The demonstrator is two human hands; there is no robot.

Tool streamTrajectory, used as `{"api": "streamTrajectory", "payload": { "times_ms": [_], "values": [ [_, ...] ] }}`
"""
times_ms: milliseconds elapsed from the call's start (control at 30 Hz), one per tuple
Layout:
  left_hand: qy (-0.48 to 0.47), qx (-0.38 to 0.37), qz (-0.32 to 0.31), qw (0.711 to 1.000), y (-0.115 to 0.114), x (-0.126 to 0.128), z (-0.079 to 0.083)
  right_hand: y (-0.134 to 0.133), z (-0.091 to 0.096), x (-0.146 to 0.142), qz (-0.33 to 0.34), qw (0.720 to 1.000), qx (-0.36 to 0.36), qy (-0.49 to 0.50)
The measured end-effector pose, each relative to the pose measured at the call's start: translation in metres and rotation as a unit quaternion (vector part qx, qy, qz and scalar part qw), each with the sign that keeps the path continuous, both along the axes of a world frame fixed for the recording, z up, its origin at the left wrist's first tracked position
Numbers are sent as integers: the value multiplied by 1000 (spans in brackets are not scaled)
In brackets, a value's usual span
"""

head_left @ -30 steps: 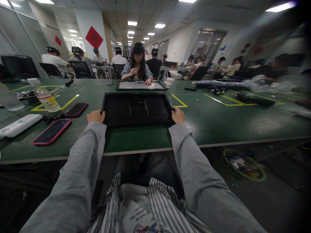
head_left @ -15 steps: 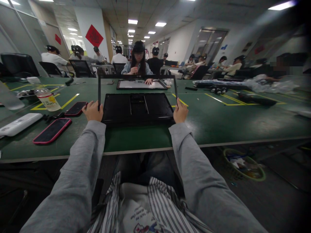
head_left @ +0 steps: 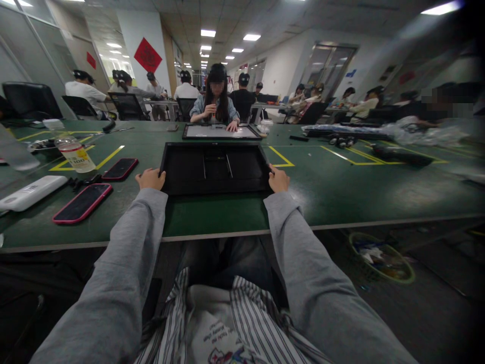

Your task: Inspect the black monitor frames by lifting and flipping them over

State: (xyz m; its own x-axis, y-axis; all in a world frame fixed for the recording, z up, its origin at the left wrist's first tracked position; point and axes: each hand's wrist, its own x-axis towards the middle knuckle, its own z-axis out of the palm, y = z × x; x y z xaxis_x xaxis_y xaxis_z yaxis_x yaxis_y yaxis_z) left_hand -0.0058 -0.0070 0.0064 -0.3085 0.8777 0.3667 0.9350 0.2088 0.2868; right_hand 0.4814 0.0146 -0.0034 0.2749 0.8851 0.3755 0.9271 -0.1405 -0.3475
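Note:
A black rectangular monitor back shell [head_left: 214, 168] lies flat on the green table [head_left: 341, 187] straight ahead of me, with a thin black frame resting along its edges. My left hand [head_left: 150, 179] curls around its near left corner. At the near right corner my right hand [head_left: 278, 179] is closed on the edge, thumb on top. Both grey sleeves reach forward over the table's front edge.
Left of the shell lie two red-cased phones [head_left: 81, 202] [head_left: 119, 169], a white device [head_left: 30, 192] and a plastic bottle [head_left: 75, 154]. A person [head_left: 215, 103] sits opposite with a white panel [head_left: 220, 132]. A basket [head_left: 381, 250] stands on the floor at right.
Half a second ago both hands held the thin black frame tilted up above the shell. It has come back down and now lies flat on the shell.

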Motion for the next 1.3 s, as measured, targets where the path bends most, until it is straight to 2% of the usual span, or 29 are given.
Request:
{"api": "streamTrajectory", "payload": {
  "times_ms": [433, 700, 900, 1300],
  "values": [
    [-2, -18, -7, 1000, -2, 1, 2, -3, 1, 1, -5, 1000, -10, 16],
    [14, -58, 1, 998, 1, -1, 3, 8, -8, 10, 6, 999, 19, 43],
    [23, -91, 13, 995, -3, 1, 7, 9, -9, 12, 18, 996, 42, 70],
    [-22, -71, 11, 997, 1, -2, 1, 3, -5, 9, 14, 996, 33, 87]
  ]
}}
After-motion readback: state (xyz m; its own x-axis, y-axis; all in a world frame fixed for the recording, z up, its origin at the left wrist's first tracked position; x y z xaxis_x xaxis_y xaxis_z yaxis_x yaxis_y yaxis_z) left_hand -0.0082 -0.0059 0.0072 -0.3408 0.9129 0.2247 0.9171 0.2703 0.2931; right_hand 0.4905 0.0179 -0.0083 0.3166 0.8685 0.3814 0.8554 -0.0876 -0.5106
